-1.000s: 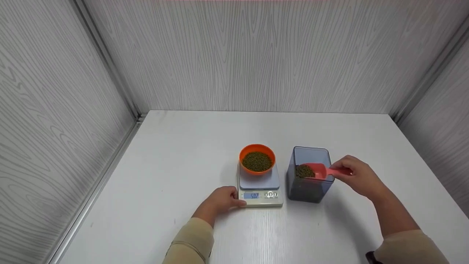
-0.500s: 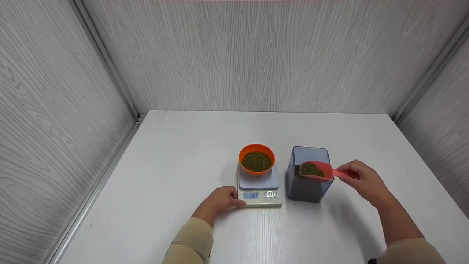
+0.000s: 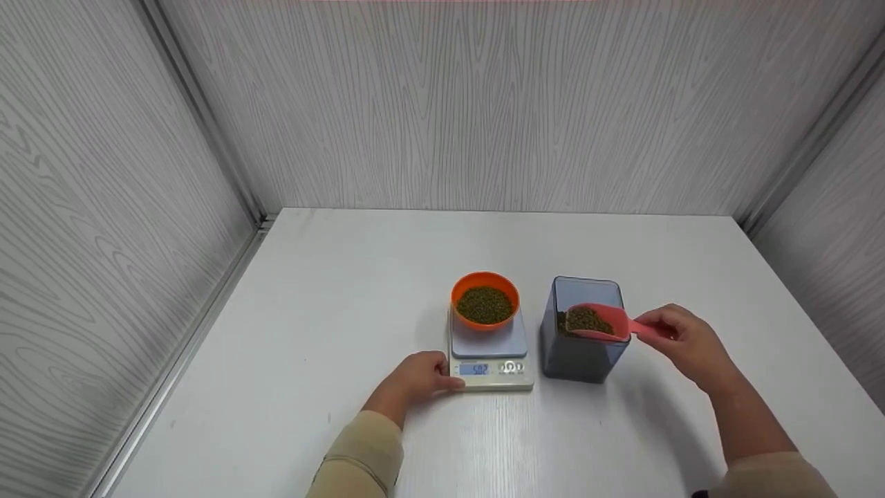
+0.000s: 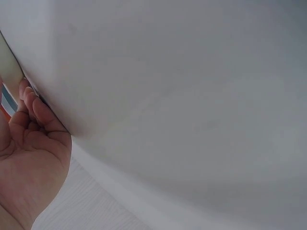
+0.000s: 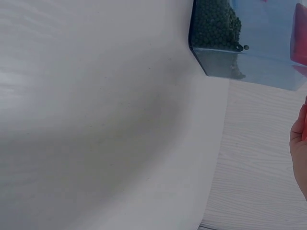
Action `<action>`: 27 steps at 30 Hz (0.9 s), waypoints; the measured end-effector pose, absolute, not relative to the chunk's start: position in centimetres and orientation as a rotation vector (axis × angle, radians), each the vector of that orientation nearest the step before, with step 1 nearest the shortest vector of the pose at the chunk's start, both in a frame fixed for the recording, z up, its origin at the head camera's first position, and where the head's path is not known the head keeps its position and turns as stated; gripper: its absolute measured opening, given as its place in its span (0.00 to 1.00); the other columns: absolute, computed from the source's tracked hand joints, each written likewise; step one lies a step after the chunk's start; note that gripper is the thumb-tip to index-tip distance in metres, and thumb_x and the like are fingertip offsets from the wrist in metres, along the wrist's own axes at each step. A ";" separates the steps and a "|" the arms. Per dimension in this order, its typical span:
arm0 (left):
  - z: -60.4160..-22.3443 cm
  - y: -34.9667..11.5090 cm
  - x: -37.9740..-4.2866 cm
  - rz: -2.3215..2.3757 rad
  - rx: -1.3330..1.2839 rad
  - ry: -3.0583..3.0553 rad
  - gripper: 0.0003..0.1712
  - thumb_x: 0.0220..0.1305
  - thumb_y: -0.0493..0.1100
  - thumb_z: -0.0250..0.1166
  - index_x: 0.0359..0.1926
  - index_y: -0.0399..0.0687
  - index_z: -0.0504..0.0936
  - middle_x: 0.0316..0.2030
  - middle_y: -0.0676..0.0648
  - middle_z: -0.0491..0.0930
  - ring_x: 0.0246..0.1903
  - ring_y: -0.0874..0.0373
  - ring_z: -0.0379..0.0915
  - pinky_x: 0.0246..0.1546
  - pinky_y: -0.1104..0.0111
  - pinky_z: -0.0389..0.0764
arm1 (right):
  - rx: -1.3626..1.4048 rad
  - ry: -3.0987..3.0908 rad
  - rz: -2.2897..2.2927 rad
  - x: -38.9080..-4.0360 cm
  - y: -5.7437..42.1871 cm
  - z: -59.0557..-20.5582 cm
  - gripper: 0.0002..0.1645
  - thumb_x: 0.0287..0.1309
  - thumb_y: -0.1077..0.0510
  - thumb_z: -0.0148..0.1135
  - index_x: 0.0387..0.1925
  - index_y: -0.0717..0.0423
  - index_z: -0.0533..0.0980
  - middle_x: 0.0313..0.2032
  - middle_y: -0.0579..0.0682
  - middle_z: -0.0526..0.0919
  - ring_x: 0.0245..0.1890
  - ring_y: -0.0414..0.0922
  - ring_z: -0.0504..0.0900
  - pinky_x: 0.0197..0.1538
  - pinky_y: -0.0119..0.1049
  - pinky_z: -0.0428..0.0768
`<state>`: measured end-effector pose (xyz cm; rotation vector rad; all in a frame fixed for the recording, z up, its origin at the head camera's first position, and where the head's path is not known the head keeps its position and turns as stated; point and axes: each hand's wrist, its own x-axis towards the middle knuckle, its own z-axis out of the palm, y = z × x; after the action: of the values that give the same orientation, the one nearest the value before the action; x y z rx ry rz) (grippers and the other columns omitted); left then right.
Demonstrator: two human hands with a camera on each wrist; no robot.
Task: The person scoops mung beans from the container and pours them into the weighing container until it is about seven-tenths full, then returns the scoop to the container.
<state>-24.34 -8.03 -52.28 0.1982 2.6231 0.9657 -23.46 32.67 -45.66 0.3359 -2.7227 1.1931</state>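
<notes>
An orange bowl (image 3: 485, 278) with small green beans (image 3: 485, 304), likely mung beans, stands on a white kitchen scale (image 3: 494, 380) with a lit display. My left hand (image 3: 420, 377) grips the scale's front left corner, thumb at the front edge and fingers curled along the side. Right of the scale stands a clear bluish square container (image 3: 584, 360). The handle of a red scoop (image 3: 617, 319) is pinched in my right hand (image 3: 691, 346). Green beans lie in the scoop, which is at the container's mouth. In the right wrist view, more beans (image 5: 216, 24) show through the container's wall.
Everything stands on a white table (image 3: 346, 290). Pale wood-grain panels (image 3: 449, 104) rise behind it and on both sides. The scale and the container are a narrow gap apart.
My right hand has drawn the scoop slightly to the right, and its bowl now shows more beans. During the last half second it has hardly moved. The left hand has stayed on the scale.
</notes>
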 end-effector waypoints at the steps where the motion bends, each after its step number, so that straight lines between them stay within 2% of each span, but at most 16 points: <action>1: -52.3 -8.0 -24.3 0.964 0.199 2.623 0.20 0.48 0.56 0.69 0.23 0.50 0.70 0.21 0.53 0.66 0.28 0.58 0.64 0.32 0.66 0.63 | 0.334 -2.724 1.192 -23.5 32.7 -45.6 0.14 0.56 0.49 0.60 0.40 0.51 0.78 0.38 0.48 0.75 0.36 0.44 0.71 0.33 0.27 0.74; 15: -52.0 -8.1 -24.2 0.975 0.199 2.618 0.20 0.48 0.55 0.69 0.24 0.49 0.71 0.22 0.53 0.66 0.28 0.57 0.64 0.31 0.66 0.64 | 0.327 -2.667 1.182 -24.4 30.2 -42.7 0.15 0.56 0.48 0.60 0.41 0.53 0.78 0.38 0.47 0.75 0.34 0.44 0.71 0.33 0.25 0.74; 20: -52.2 -8.0 -24.3 0.968 0.200 2.621 0.20 0.47 0.55 0.70 0.23 0.48 0.71 0.20 0.53 0.66 0.27 0.57 0.63 0.31 0.66 0.64 | 0.340 -2.656 1.173 -24.9 28.3 -41.7 0.16 0.56 0.50 0.60 0.41 0.56 0.77 0.39 0.49 0.75 0.35 0.45 0.71 0.33 0.23 0.74; 27: -52.4 -7.9 -24.4 0.977 0.155 2.604 0.20 0.47 0.57 0.70 0.24 0.49 0.72 0.22 0.52 0.68 0.28 0.57 0.65 0.31 0.65 0.64 | 0.332 -2.677 1.183 -25.6 25.9 -41.1 0.13 0.56 0.53 0.62 0.41 0.55 0.78 0.39 0.49 0.75 0.36 0.46 0.70 0.34 0.24 0.74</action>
<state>-24.42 -7.94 -52.36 0.1546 2.6039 0.9770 -25.56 25.89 -41.10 0.3323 -2.6775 1.1834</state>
